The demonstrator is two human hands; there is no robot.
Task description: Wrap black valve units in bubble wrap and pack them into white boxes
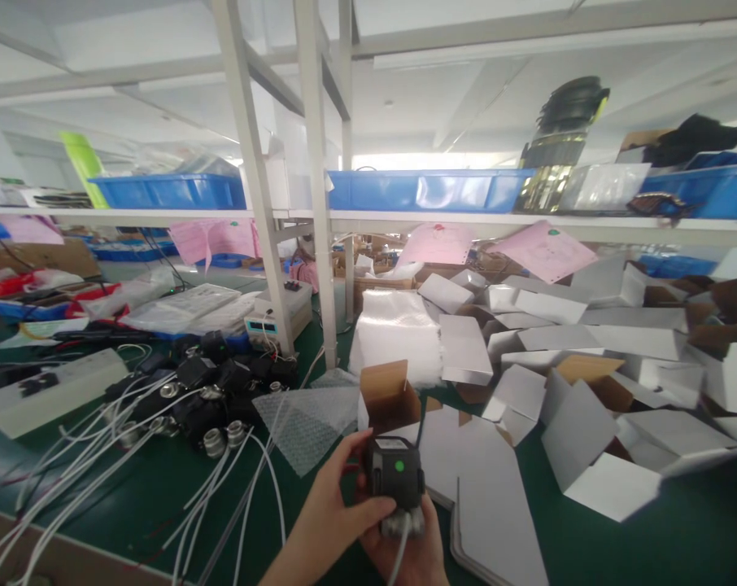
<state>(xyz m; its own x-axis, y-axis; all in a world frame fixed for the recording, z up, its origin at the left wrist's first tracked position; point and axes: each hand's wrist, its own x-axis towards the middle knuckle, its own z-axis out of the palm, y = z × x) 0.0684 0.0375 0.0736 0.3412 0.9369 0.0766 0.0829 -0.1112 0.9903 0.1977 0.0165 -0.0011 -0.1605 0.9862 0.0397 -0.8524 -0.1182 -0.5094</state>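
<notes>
Both hands hold a black motorized valve (pixel 396 476) at the lower middle of the head view. It has a green round sticker, a pale label on top, a metal body at its lower end and a white cable hanging down. My left hand (pixel 335 509) grips it from the left, thumb across its lower front. From below and behind, my right hand (pixel 420 553) is closed around the metal part; several of its fingers are hidden. Just beyond stands an open cardboard box (pixel 390 395). Bubble wrap bags (pixel 311 419) lie to the left of it.
Several similar valves (pixel 203 391) with white cables are heaped at left, beside a pale power strip box (pixel 57 391). Flat white cartons (pixel 490 488) and many open white boxes (pixel 618 423) cover the right. Shelf posts (pixel 320 268) rise ahead, with blue bins (pixel 429 191) above.
</notes>
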